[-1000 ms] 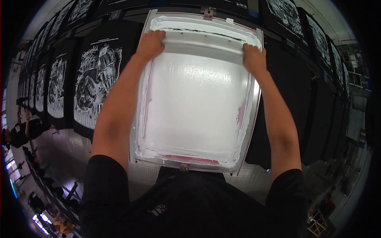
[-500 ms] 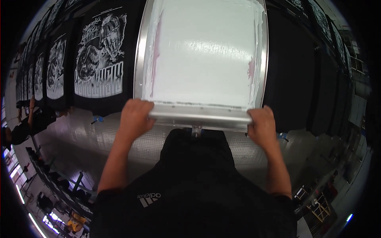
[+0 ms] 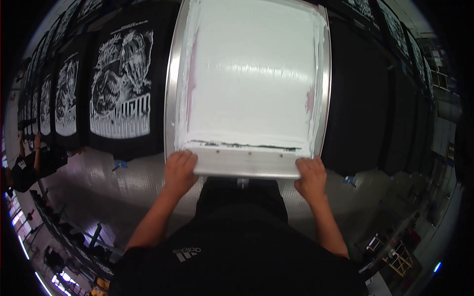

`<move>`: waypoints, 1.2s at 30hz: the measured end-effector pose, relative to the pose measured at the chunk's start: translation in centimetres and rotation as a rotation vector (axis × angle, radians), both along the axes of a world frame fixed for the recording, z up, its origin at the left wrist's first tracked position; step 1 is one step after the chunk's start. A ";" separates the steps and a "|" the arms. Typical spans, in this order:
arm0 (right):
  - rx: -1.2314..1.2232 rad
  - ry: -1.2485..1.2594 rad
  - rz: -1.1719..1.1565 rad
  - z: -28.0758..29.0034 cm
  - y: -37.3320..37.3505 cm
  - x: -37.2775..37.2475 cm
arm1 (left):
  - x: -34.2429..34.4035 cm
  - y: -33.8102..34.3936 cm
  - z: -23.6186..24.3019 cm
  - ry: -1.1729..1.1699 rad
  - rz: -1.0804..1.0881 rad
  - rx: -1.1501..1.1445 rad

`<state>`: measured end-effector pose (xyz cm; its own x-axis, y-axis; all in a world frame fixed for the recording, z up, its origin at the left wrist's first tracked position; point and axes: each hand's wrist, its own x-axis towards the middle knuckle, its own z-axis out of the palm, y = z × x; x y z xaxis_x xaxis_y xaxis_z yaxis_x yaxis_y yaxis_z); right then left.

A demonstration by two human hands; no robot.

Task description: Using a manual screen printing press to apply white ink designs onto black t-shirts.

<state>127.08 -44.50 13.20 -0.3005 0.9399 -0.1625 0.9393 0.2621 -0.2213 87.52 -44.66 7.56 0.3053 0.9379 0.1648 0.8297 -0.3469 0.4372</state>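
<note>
Squeegee [image 3: 247, 164], wide and silver, sits just below the middle of the picture. The left hand [image 3: 180, 171] squeezes its left end and the right hand [image 3: 311, 178] squeezes its right end. White ink [image 3: 254, 93] covers the screen [image 3: 174, 84] above, at the top middle. A black shirt [image 3: 161, 64] with a white drawing [image 3: 121, 81] lies upper left.

Left hand [image 3: 180, 171]: curled in a grip, knuckles up, fingers bent.
Right hand [image 3: 310, 178]: likewise curled, well apart from the left and nearly level with it.
Left forearm [image 3: 157, 217]: bare, slanting forward and inward toward the grip.
Right forearm [image 3: 328, 227]: bare, angled inward from the opposite side.
Wrists: both uncovered.
</note>
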 end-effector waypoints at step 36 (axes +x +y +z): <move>-0.283 -0.030 -0.004 2.3 3.1 0.1 | -0.3 1.9 2.8 0.007 -0.042 -0.287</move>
<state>127.20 -41.43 15.50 -0.2876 0.8572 -0.4271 0.9475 0.1897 -0.2573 87.21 -42.75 10.35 0.3450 0.9324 -0.1080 0.8205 -0.2437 0.5171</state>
